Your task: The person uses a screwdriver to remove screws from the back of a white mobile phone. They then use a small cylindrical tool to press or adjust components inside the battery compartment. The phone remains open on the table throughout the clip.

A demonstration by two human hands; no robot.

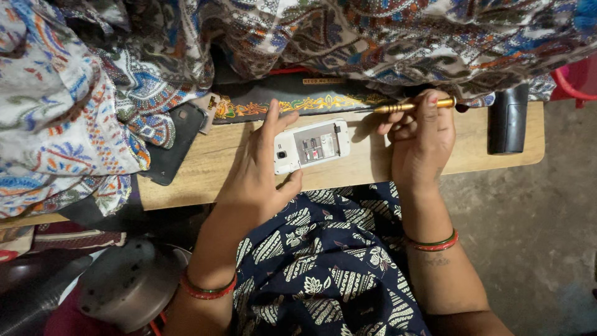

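Now the left hand (pixel 258 168) steadies the opened phone (pixel 311 145) on the worktop (pixel 211 162); the right hand (pixel 423 140) grips a screwdriver (pixel 404 107), whose tip next needs a screw.

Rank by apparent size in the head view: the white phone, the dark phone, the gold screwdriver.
1. Dark phone, though cloth hides part of it.
2. White phone, held by the left hand.
3. Gold screwdriver, in the right hand.
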